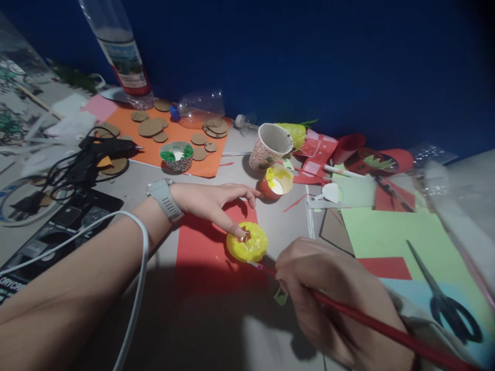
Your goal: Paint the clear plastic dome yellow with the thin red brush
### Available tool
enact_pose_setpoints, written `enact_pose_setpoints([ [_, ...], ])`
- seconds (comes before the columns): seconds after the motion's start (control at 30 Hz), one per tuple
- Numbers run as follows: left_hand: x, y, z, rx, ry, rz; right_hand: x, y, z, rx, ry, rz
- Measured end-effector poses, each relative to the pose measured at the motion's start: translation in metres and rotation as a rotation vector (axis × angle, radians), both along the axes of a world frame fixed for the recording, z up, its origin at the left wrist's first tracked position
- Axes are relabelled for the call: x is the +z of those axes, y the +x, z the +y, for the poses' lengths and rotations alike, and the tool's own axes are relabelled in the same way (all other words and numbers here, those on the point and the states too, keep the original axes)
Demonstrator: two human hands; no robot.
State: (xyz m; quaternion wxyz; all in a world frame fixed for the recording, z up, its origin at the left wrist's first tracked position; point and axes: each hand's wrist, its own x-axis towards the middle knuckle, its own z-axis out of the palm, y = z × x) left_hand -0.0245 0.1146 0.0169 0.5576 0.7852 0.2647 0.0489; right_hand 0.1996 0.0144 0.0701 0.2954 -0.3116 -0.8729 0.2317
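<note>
On a sheet of red paper (197,257) lies a round piece coated in wet-looking yellow paint (253,247), with a small brownish patch near its middle. My left hand (211,203), with a grey watch at the wrist, rests its thumb on that patch. Its other fingers stretch out apart toward a small cut-down cup of yellow paint (275,184). In my right hand (328,288), closed fingers grip a paintbrush with a red handle (359,317). The brush tip is at the lower edge of the yellow piece.
A patterned paper cup (270,147) stands behind the paint cup. Cardboard discs (150,127) and a cup with green paint (177,157) sit on orange paper. A glue gun (106,148) and tall bottle (126,67) are left; scissors (444,304) lie right. A white cable (141,278) crosses my left forearm.
</note>
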Motion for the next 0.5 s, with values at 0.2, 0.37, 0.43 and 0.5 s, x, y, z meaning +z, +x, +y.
enact_pose_setpoints([
  [0.2,0.0002,0.0004,-0.0008,-0.002,0.006,0.006,-0.0005,0.0046,-0.0015,-0.036,0.032,-0.046],
  [0.37,-0.0007,-0.0001,-0.0007,0.003,-0.011,0.001,0.0021,0.0069,-0.0018,0.003,-0.019,-0.087],
  [0.43,-0.0007,-0.0004,-0.0005,0.001,-0.008,0.006,0.0045,0.0081,-0.0003,-0.039,-0.022,-0.113],
  [0.5,-0.0005,-0.0003,-0.0004,-0.002,-0.007,0.006,0.0059,0.009,0.0008,-0.05,-0.007,-0.087],
])
